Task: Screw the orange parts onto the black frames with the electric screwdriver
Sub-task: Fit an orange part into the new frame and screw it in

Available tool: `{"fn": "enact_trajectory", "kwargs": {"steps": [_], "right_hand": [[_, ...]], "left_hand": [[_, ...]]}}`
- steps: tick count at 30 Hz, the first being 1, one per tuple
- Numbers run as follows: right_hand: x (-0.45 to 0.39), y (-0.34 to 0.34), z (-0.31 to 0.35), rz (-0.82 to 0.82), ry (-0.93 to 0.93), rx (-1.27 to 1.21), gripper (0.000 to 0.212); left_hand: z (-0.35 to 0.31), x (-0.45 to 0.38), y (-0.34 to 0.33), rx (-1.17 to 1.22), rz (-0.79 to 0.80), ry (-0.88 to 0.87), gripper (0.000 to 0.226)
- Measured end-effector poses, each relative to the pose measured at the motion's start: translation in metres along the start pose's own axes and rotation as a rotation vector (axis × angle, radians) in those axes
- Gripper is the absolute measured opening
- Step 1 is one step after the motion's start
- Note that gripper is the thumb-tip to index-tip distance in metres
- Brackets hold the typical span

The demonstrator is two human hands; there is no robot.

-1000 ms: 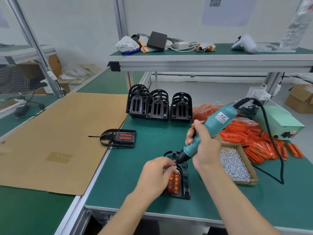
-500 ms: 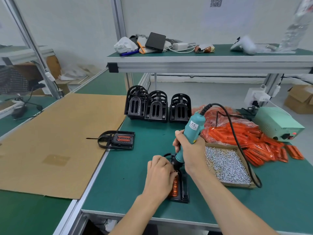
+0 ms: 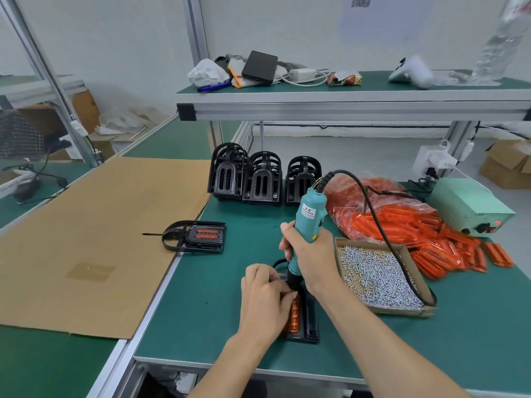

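Observation:
My right hand (image 3: 309,255) grips the teal electric screwdriver (image 3: 309,218), held nearly upright with its black tip down on the black frame (image 3: 311,326) in front of me. An orange part (image 3: 293,317) lies in that frame. My left hand (image 3: 265,297) rests curled on the frame's left side, its fingertips at the screwdriver's tip; whether they pinch a screw is hidden. Another black frame with an orange part (image 3: 201,235) lies flat to the left. Three stacks of black frames (image 3: 263,179) stand upright at the back.
A cardboard tray of screws (image 3: 379,275) sits right of my right hand, with a heap of orange parts (image 3: 402,222) behind it and the green power supply (image 3: 471,208) further right. The screwdriver's cable (image 3: 373,214) loops over the tray. A cardboard sheet (image 3: 94,239) covers the left bench.
The screwdriver swung from a rightward tilt to nearly upright, its tip coming down on the frame. My left hand stayed on the frame. The view moved slightly.

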State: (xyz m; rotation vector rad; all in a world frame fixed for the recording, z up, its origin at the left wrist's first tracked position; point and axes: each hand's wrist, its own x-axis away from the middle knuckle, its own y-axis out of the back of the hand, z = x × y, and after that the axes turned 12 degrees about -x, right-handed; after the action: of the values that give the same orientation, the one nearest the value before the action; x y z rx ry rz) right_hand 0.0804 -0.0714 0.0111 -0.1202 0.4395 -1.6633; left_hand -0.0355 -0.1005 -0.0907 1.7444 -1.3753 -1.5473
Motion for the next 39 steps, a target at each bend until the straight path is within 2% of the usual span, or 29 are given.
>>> {"fn": "enact_trajectory", "kwargs": {"steps": [7,11,15,22,32,37,39], "right_hand": [[-0.004,0.000,-0.002,0.025,-0.035,0.027,0.018],[-0.004,0.003,-0.004,0.044,-0.030,0.039,0.017],[-0.004,0.003,-0.008,0.066,-0.018,0.065,0.019],[-0.001,0.006,-0.007,0.233,-0.017,0.076,0.023],[-0.003,0.018,0.002,0.307,0.019,-0.016,0.019],[-0.005,0.017,0.016,0.410,0.016,0.037,0.018],[-0.007,0.014,0.027,0.392,0.043,-0.021,0.017]], "left_hand": [[0.001,0.024,0.009,-0.060,0.033,0.049,0.021],[0.002,0.051,0.016,-0.036,-0.021,-0.038,0.014],[0.002,0.063,0.020,-0.058,-0.041,-0.091,0.028],[-0.001,0.070,0.020,-0.069,-0.031,-0.091,0.026],[-0.006,0.067,0.026,-0.109,-0.010,-0.092,0.025],[-0.008,0.068,0.025,-0.136,-0.019,-0.097,0.026],[-0.008,0.068,0.024,-0.140,-0.012,-0.090,0.027]]}}
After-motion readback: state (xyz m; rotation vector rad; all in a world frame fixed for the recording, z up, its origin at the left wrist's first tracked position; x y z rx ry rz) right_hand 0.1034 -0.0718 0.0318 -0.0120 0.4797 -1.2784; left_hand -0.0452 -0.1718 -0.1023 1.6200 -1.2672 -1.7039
